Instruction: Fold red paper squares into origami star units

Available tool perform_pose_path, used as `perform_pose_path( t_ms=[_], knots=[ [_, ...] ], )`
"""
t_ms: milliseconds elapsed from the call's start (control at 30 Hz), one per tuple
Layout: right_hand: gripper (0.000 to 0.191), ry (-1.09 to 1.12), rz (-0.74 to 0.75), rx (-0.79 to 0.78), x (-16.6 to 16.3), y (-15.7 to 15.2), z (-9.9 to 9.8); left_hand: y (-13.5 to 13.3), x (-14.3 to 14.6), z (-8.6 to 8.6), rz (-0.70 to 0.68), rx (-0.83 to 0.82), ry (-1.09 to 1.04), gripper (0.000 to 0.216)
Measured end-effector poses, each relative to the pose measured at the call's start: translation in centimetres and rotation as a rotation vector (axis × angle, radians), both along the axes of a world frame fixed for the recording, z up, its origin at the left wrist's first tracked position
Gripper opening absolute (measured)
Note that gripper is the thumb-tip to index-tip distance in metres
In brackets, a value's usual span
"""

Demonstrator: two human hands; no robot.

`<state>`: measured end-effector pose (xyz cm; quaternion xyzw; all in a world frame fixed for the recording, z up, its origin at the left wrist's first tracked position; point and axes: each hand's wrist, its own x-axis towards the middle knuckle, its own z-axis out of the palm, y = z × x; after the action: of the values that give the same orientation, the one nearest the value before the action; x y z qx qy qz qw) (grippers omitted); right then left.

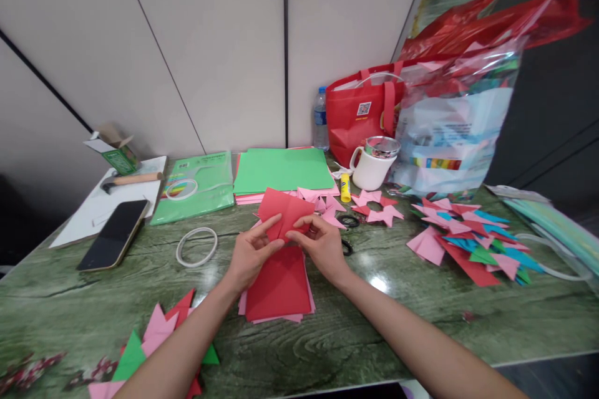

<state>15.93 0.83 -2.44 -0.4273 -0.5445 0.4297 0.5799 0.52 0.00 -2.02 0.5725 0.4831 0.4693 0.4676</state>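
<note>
**Bare forearms (193, 336) lead up to a red sheet (283, 207) in mid-fold**

The left one crosses over a cluster of folded pieces (161, 327) in pink, green and red, to the left of the red-topped paper stack (281, 290) and nearer the camera. Both hands work just above the far end of that stack, and the red sheet is between them.

The left hand (253, 255) pinches the sheet's left side between thumb and index finger; the right hand (325, 246) pinches its lower right side, thumb brought up against the fingers. A line runs down the middle of the sheet (a crease, most likely, though blur softens it), and the paper looks partly folded.

I judge this to be the shaping of one single piece, with the fold being lined up at the lower edge. What the next move calls for, it seems, is one hand keeping the edges matched while the other thumb runs the crease flat.

Beyond the stack and to its right lies a star-shaped ring (388, 215) of red and pink pieces, with a yellow glue stick (345, 188) near it. Farther right of the stack sits a larger mixed pile (468, 234).
</note>
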Motion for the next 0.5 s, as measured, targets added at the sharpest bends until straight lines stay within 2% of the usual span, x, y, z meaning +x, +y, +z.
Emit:
perform_pose_path(
  t_ms=[500],
  knots=[
    [0.023, -0.043, -0.024, 0.034, 0.01, 0.1, -0.24, -0.24, 0.32, 0.54, 0.013, -0.012, 0.006, 0.059]
  ],
)
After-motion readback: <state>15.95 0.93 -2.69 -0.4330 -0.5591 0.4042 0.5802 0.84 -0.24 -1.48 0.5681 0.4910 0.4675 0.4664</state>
